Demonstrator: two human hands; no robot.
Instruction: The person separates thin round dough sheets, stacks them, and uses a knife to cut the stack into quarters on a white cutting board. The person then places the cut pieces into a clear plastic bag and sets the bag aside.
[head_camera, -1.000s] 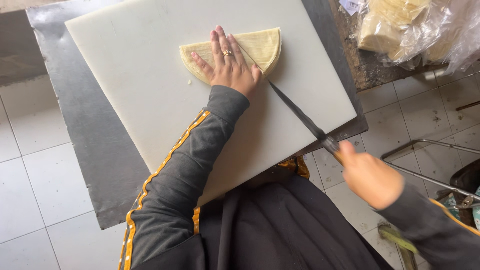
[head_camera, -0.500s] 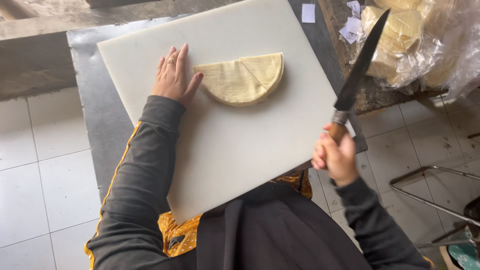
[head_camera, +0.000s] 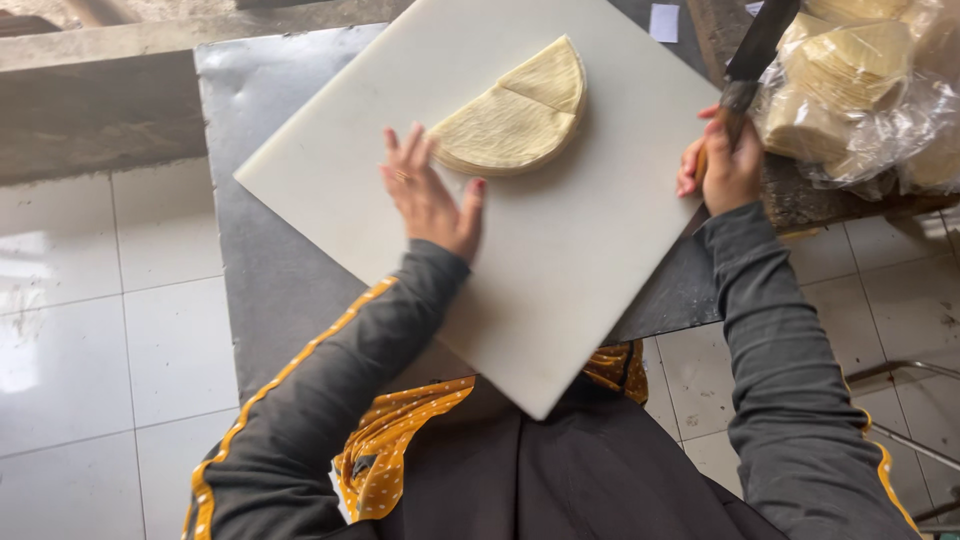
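Note:
A half-round stack of pale flat wrappers (head_camera: 512, 122) lies on a large white cutting board (head_camera: 560, 260), with a cut line across its upper right part. My left hand (head_camera: 430, 195) rests flat on the board just left of the stack, fingers spread, a ring on one finger. My right hand (head_camera: 725, 165) is at the board's right edge and grips the handle of a long dark knife (head_camera: 760, 45), whose blade points up and away from me, off the board.
The board sits askew on a dark metal table (head_camera: 255, 250). Clear plastic bags of more pale wrapper stacks (head_camera: 865, 85) lie on a rough surface at the upper right. White floor tiles (head_camera: 90, 330) lie on the left, and a metal frame (head_camera: 900, 430) stands at the lower right.
My left hand came off the stack and now lies beside it on the board. My right hand lifted the knife from low at the right, up toward the bags.

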